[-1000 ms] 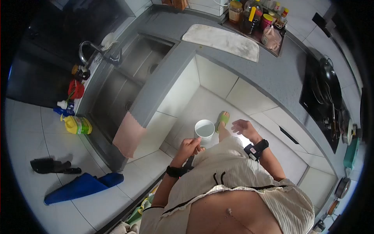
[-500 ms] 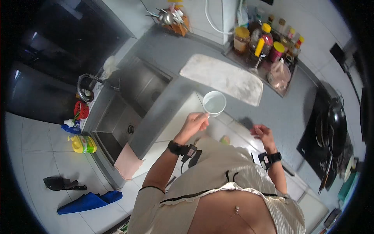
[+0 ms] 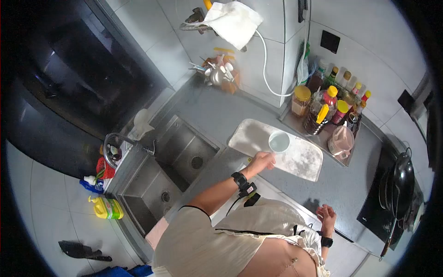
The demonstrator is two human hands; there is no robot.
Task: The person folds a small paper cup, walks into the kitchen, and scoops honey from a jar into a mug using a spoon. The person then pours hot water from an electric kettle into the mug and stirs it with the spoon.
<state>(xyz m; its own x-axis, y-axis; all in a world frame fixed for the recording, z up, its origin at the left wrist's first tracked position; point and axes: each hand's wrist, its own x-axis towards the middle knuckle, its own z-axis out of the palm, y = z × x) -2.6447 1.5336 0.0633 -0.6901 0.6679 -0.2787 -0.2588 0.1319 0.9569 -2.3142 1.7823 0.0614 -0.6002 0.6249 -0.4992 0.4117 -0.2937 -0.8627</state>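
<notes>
My left hand [image 3: 261, 163] is closed on the near side of a pale cup [image 3: 279, 142], at its handle. From above I look into the cup; whether it holds a clear liquid I cannot make out. It is over the grey-white stained mat [image 3: 304, 162] on the counter, and I cannot tell if its base touches. My right hand [image 3: 326, 216] hangs at the counter's front edge, fingers loosely bent and apart, holding nothing.
A double steel sink [image 3: 154, 196] with a curved tap [image 3: 110, 150] lies left. Behind the mat stands a tray [image 3: 295, 123] of bottles and jars, with a pink jug [image 3: 341, 142]. A wok [image 3: 402, 184] rests on the black hob [image 3: 369, 207] at right. A utensil holder [image 3: 228, 81] stands at the back.
My left hand has carried the cup forward from in front of the counter to over the mat. The right hand stays low near the counter edge. The view has shifted.
</notes>
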